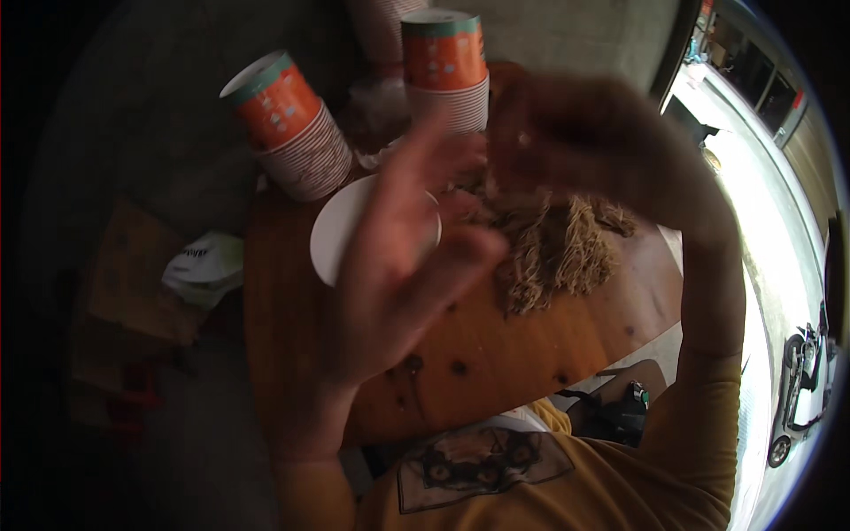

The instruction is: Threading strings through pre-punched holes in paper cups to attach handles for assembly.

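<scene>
Both hands are raised over a round brown wooden table [496, 354]. My left hand [390, 239] is blurred, with its fingers stretched and its thumb apart; I see nothing in it. It partly covers a white round bowl or lid [335, 221]. My right hand [575, 133], dark and smeared by motion, arches above a pile of brown stringy bundles [567, 252]. Its fingertips are hard to make out, and so is anything between them. The bundles look like tangled dried strands and lie on the table in front of me.
Two stacks of orange paper cups with green bands, a leaning one [288, 124] and an upright one [445, 66], stand bottoms up at the back. Further left are a cardboard box [133, 274] and a white-green bag [208, 265]. A motorbike [801, 380] is outside at right.
</scene>
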Tool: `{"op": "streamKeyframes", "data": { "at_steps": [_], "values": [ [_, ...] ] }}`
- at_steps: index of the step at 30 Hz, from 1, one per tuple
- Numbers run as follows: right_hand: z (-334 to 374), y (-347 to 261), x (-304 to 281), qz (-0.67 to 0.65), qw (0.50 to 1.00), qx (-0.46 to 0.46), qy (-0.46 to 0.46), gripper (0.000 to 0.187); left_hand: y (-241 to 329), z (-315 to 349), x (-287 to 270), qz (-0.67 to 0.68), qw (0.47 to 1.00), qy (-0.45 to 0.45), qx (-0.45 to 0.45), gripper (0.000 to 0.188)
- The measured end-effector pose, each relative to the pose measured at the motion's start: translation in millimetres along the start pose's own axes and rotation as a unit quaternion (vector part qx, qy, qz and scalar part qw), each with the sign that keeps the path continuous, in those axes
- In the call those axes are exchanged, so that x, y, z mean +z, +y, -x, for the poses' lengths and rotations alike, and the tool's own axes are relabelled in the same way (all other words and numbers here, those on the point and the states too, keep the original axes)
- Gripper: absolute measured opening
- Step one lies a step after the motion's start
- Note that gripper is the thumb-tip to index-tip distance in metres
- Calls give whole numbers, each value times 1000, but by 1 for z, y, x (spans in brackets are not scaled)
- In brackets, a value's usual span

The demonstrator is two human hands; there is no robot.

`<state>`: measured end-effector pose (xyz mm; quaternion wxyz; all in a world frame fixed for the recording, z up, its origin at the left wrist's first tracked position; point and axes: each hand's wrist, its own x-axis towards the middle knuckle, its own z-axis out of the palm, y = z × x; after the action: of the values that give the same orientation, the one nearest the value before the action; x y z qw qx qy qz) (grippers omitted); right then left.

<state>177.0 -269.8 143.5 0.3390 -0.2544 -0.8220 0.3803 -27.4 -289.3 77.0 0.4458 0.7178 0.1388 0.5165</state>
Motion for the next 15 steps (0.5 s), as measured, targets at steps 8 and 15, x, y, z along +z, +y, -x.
{"op": "streamKeyframes", "data": {
  "at_steps": [8,15],
  "values": [
    [61,95,54,25,995,88,41,7,-40,77,12,130,910,-39,-392,30],
    [109,139,76,122,964,202,124,7,-43,122,-12,-136,854,-99,-493,23]
  ]
}}
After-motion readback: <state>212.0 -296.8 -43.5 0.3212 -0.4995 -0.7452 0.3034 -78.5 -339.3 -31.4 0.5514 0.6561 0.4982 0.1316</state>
